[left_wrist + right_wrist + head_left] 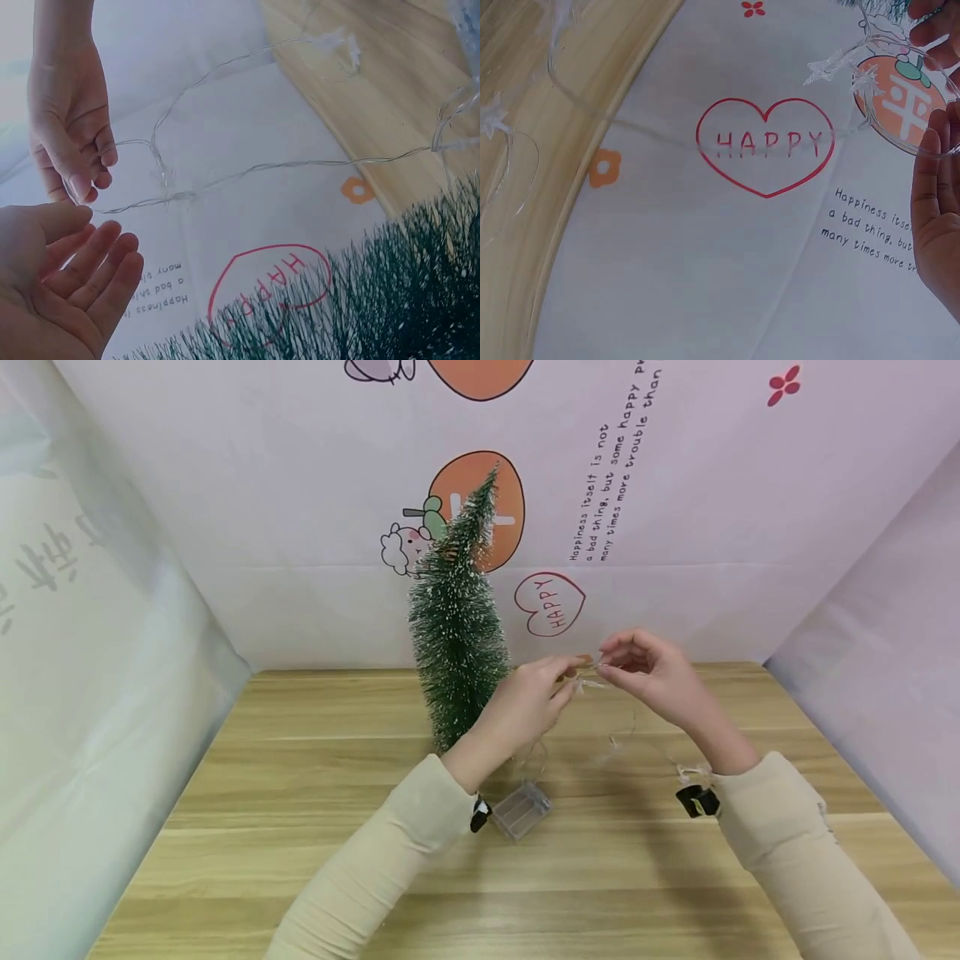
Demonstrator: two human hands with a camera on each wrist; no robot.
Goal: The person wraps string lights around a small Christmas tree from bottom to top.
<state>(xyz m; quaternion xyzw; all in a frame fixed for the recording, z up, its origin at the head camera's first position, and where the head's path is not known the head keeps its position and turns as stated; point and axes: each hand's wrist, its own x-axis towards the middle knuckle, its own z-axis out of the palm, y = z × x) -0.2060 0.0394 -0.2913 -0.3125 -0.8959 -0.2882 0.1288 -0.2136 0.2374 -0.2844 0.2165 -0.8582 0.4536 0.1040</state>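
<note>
A string of lights (300, 163) on thin clear wire stretches between both hands, above the table. My left hand (528, 697) pinches the wire between thumb and index finger, its other fingers loosely bent. Facing it, my right hand (652, 672) grips the same wire with curled fingertips, close to the left fingertips. Clear star-shaped pieces (821, 71) hang along the wire. One strand runs down to a clear battery box (522, 810) on the table. Beside my left forearm stands a green bristle tree (459, 618) with white-flecked tips, its base hidden.
A wood-grain table (337, 860) reaches back to a white printed backdrop (675, 602), with similar white sheets at both sides. More wire and clear stars (491, 120) droop near the right wrist, by a dark wrist device (697, 800).
</note>
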